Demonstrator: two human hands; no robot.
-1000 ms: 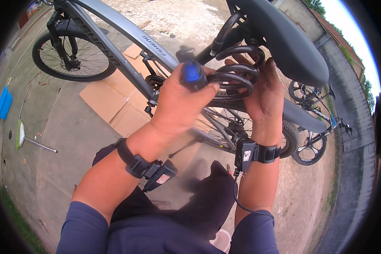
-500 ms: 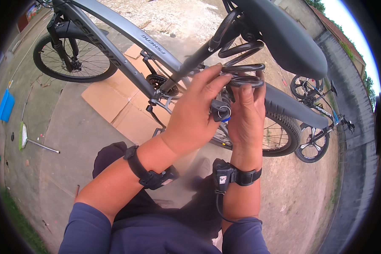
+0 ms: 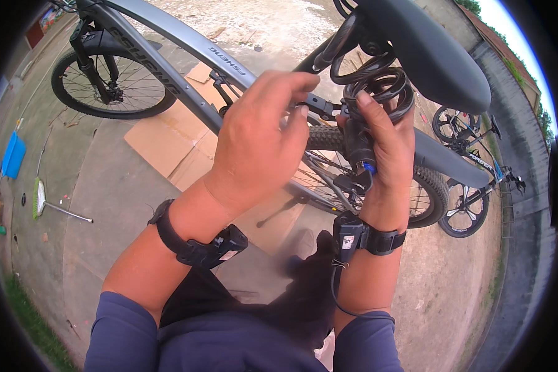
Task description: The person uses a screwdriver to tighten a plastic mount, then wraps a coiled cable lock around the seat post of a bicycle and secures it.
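Note:
A coiled black cable lock (image 3: pixel 387 90) is gripped in my right hand (image 3: pixel 390 149), with the thumb across its coils. The lock's dark barrel (image 3: pixel 357 139) points downward beside my palm, and a black-headed key (image 3: pixel 355 183) hangs at its lower end near a blue spot. From the lock a black hinged bracket (image 3: pixel 319 104) reaches left, its end between the curled thumb and fingers of my left hand (image 3: pixel 260 139); the fingers partly hide it. Just above is the black saddle (image 3: pixel 425 53) of a grey bicycle (image 3: pixel 186 37), close to the coils.
The bicycle's rear wheel (image 3: pixel 431 195) stands behind my right wrist. Flattened cardboard (image 3: pixel 164 146) lies under the frame. A second bicycle (image 3: pixel 462 161) is by the wall at the right. To the left are a broom (image 3: pixel 40 198) and a blue dustpan (image 3: pixel 12 155).
My left hand has moved left, off the coils, to the bracket. The right hand has turned and shifted slightly right, closing round the lock, whose barrel now shows.

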